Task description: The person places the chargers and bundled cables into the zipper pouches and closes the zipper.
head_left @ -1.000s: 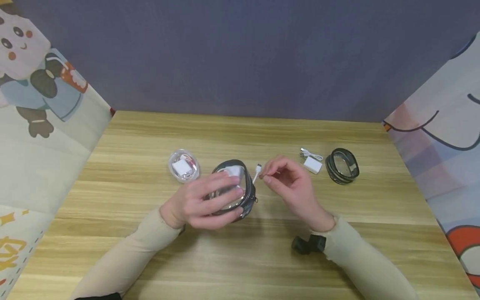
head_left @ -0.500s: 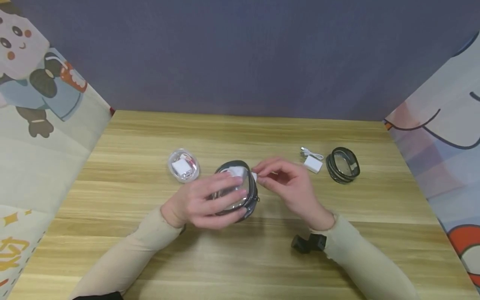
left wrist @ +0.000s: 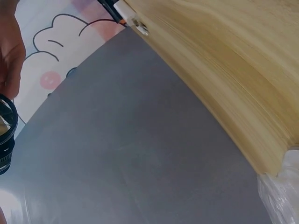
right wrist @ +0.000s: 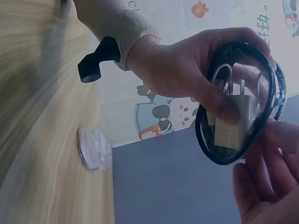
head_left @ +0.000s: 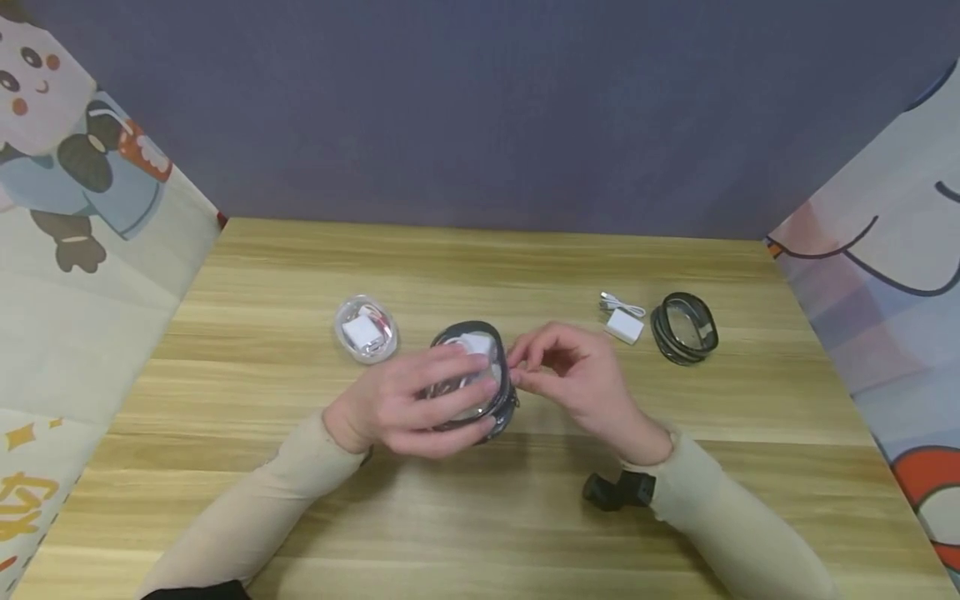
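My left hand (head_left: 427, 404) grips a small clear pouch (head_left: 477, 327) with black trim and a zipper, fingers spread over its front. Through the clear wall in the right wrist view a white charger (right wrist: 229, 133) with prongs and a looped white cable (right wrist: 223, 66) show. The thumb of the left hand (right wrist: 173, 70) presses on the pouch there. My right hand (head_left: 581, 375) pinches at the pouch's right rim with thumb and fingertips. What lies between these fingertips is hidden. In the left wrist view only a black-trimmed edge of the pouch (left wrist: 8, 135) appears.
A round clear pouch (head_left: 341, 337) with a white charger inside lies left on the wooden table (head_left: 480, 533). To the right are a loose white charger (head_left: 624, 326), a bundled white cable (head_left: 626, 306) and another black-trimmed pouch (head_left: 684, 329). A grey wall stands behind.
The white cable plug that stuck out beside the pouch has gone from sight. My right hand has moved left and slightly down to the pouch rim. The left hand keeps its grip.
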The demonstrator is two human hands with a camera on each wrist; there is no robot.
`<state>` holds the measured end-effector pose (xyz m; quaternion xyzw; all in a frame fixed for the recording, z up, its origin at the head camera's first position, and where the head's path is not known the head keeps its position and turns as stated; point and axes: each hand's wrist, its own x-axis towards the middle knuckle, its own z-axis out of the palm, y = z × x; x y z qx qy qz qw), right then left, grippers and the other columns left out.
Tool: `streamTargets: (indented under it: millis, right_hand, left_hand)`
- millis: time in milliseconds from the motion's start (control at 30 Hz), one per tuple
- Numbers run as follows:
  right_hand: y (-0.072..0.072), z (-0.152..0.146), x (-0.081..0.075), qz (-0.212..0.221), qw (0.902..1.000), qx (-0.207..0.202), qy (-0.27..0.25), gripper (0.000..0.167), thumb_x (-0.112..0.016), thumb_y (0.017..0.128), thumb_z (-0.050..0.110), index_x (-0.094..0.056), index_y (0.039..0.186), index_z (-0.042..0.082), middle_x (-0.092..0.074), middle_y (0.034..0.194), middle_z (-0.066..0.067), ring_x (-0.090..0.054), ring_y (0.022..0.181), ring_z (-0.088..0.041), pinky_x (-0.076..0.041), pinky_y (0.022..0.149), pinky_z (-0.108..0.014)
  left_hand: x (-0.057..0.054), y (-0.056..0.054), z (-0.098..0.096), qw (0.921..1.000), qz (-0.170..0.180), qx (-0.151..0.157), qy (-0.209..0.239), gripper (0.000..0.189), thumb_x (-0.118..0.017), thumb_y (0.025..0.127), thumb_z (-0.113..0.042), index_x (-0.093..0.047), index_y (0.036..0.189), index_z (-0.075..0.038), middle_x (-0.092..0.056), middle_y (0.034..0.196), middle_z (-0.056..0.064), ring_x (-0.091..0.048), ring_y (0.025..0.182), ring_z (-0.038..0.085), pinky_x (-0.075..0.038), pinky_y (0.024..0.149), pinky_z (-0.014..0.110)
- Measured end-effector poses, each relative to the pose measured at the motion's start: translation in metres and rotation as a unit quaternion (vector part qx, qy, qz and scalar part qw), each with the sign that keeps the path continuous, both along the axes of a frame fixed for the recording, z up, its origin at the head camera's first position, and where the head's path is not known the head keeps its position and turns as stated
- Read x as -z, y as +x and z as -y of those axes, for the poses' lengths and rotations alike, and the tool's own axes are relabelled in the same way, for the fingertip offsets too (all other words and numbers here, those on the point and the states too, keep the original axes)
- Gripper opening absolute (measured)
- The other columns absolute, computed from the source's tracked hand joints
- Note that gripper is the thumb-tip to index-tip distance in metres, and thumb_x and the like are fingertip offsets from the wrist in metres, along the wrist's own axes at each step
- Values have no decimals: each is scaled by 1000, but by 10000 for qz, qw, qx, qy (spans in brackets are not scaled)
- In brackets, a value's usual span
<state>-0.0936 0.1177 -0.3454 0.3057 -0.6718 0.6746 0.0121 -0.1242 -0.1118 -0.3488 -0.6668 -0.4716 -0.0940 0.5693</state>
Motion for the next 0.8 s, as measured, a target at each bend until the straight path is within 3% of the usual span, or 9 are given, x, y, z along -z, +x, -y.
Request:
streamTargets:
  millis: [133,267,367,567,800]
  right_hand:
    - [1,-5,-1,-73,9986,-297,439,16,-68,84,-11,-62,88,3,-72,99,-7,-68,98,-23,-57,88,-38]
    - [-1,-8,-1,-391,9954,-783,382,13,-70,87,-3,-66,100,0,-71,109,-13,-66,107,-27,-53,97,-43]
    - [-3,-8,0,-704,9923,-966,321,19,-77,83,-1,-70,101,2,-72,111,-13,-66,109,-29,-51,99,-45]
    - [-4,-6,1,-1027,9907,-839,321,26,-79,76,-11,-74,97,3,-73,108,-11,-67,106,-29,-52,97,-45]
    - [-1,-7,-1,-1129,9902,-641,505,18,-74,82,-10,-72,92,4,-73,105,-10,-68,104,-27,-53,96,-43]
  left_hand:
    - [0,-1,2,9999,50,-96,2,17,-67,93,-6,-66,110,-6,-67,106,17,-66,94,36,-61,79,41]
    - [-1,-2,4,9998,96,-180,19,15,-67,93,-6,-66,108,-6,-67,107,17,-66,94,36,-61,79,41]
    - [-2,-2,5,9997,133,-218,32,15,-67,93,-7,-67,108,-7,-68,107,18,-66,95,36,-61,80,41]
    - [-2,-2,6,9996,168,-209,40,15,-67,93,-8,-67,109,-7,-68,107,18,-66,95,36,-60,80,43]
    - [-3,-1,6,9997,203,-142,5,14,-67,94,-8,-67,108,-7,-69,106,17,-66,95,35,-61,78,42]
